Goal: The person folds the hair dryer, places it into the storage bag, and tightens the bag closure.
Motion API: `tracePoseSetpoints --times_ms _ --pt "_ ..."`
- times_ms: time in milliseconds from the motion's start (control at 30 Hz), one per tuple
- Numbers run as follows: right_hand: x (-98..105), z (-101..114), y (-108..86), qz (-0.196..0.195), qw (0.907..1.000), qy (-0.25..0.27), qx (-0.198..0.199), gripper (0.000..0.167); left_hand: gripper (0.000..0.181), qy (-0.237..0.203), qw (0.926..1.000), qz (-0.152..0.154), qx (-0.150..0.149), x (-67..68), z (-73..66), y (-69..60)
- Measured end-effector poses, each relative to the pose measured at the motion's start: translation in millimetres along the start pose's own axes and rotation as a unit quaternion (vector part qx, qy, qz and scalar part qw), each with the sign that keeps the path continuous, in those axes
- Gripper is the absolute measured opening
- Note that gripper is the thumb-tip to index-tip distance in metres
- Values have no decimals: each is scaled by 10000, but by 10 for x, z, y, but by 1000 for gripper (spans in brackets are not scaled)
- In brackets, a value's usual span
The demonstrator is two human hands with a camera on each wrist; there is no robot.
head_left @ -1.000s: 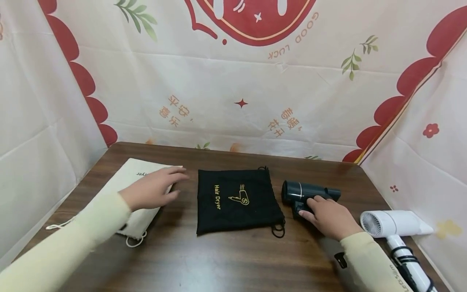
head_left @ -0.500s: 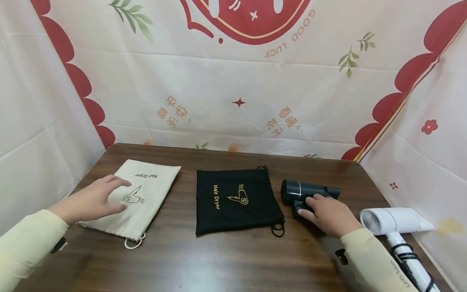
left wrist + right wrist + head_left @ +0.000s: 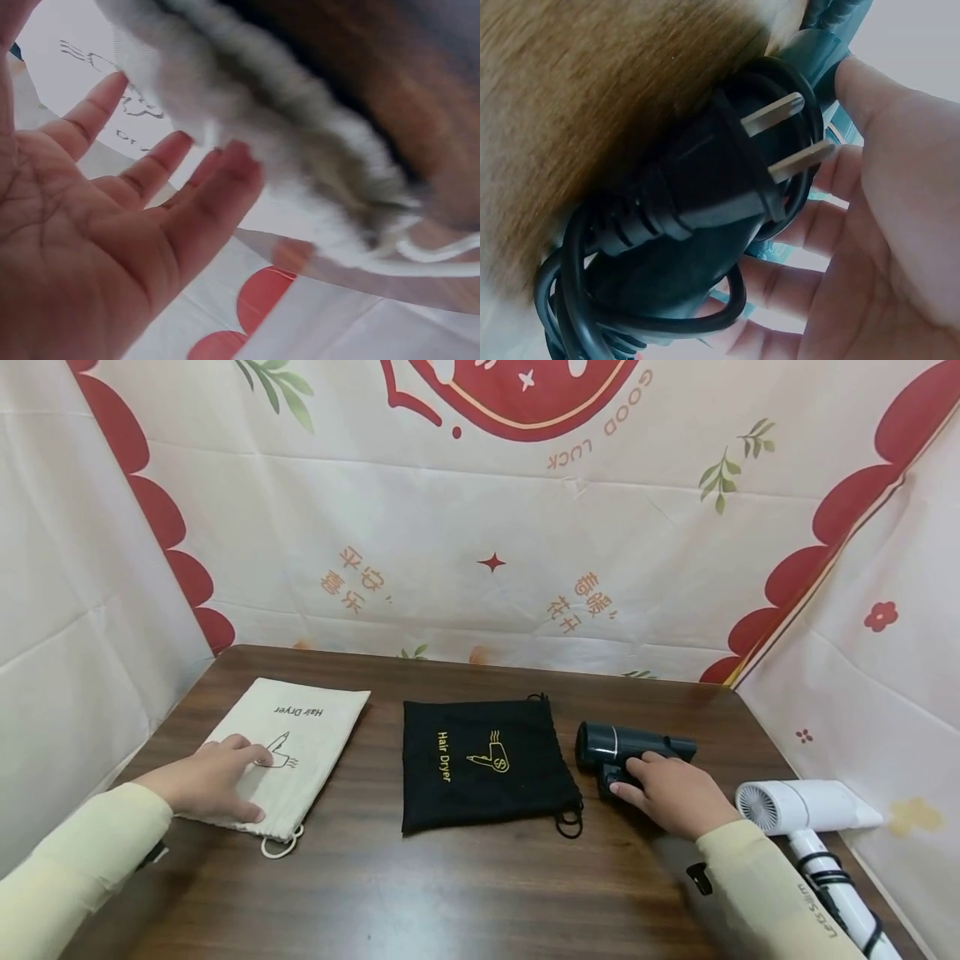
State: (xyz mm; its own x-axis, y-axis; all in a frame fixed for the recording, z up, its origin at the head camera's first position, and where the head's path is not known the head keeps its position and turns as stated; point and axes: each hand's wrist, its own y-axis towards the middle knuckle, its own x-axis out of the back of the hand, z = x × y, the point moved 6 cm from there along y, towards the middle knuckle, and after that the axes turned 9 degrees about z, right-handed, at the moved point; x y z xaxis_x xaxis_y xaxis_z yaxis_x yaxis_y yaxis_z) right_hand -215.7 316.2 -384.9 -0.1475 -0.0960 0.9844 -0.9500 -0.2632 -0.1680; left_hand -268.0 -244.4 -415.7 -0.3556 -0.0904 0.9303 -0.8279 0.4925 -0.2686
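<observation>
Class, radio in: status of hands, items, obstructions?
Left hand spread over cream cloth drawstring bag, contact unclear. Right hand holds dark-blue round-barrelled hair dryer. Black cloth drawstring bag between; no obstruction visible.

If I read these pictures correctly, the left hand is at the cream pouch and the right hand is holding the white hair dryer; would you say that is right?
Not quite: the right hand is holding the dark hair dryer, as the head view shows; the white hair dryer lies to its right. The left hand is indeed at the cream pouch.
</observation>
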Motion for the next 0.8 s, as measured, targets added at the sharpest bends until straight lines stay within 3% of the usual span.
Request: tracePoseSetpoints --times_ms 267,800 --pt "-7 15 5 121 9999 32 -75 46 70 -169 9981 496 313 29 -80 27" --pt "-37 -4 22 156 9998 57 -117 47 73 -144 9962 636 578 90 -127 191"
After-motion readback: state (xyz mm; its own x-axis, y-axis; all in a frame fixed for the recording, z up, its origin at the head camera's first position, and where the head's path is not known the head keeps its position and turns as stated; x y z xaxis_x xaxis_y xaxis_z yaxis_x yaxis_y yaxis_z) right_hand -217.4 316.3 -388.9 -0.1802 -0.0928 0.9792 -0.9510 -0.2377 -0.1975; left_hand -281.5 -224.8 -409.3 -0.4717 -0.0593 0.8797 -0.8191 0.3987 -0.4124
